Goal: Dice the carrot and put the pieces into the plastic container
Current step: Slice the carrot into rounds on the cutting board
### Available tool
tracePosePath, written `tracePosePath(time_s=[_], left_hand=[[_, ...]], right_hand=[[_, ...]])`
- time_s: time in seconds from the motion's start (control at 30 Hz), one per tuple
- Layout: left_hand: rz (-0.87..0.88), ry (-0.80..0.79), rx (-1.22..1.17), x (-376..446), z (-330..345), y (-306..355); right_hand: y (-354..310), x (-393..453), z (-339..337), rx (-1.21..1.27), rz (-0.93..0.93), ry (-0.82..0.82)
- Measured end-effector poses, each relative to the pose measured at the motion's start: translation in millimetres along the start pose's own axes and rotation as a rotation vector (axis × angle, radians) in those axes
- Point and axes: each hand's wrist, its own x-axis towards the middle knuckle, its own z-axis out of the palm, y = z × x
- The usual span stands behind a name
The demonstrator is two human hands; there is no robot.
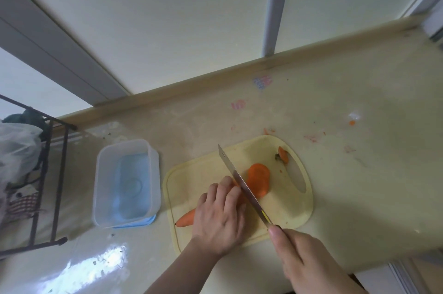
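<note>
The clear plastic container (126, 183) is sitting just left of the yellow cutting board (287, 210), resting on what appears to be its blue lid (146, 221); nothing is showing inside it. On the board, the carrot (185, 219) is lying crosswise, its tapered tip poking out on the near-left side from under the left hand (221, 213). That hand is pressing down on the carrot with fingers curled and held close together, fingertips tucked just beside the blade. The knife (242, 186) is standing across the board's middle, its blade touching the carrot at the left fingertips. A cut carrot section (258, 180) is lying flat immediately right of the blade. The trimmed carrot top (283, 154) is resting by the board's handle slot, at its far-right corner. The right hand (304, 262) is gripping the knife handle at the board's near edge, fingers wrapped around it, forefinger extended along the top.
</note>
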Motion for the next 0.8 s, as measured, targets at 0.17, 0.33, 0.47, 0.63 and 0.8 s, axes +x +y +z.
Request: tracePosePath(time_s=[0.17, 0.33, 0.47, 0.63, 0.8], left_hand=[[0.012, -0.009, 0.012, -1, 1, -1], [0.028, 0.001, 0.028, -1, 1, 1], [0.013, 0.003, 0.003, 0, 1, 1], [0.053, -0.040, 0.008, -4, 3, -4], [0.055, -0.029, -0.004, -1, 1, -2]], right_hand=[[5, -3, 2, -0.052, 0.014, 0.033], [-4, -2, 7, -0.126, -0.004, 0.043], [-10, 19, 15, -0.068, -0.046, -0.005], [-13, 40, 25, -0.010, -0.104, -0.006], [26, 3, 17, -0.024, 0.079, -0.135]])
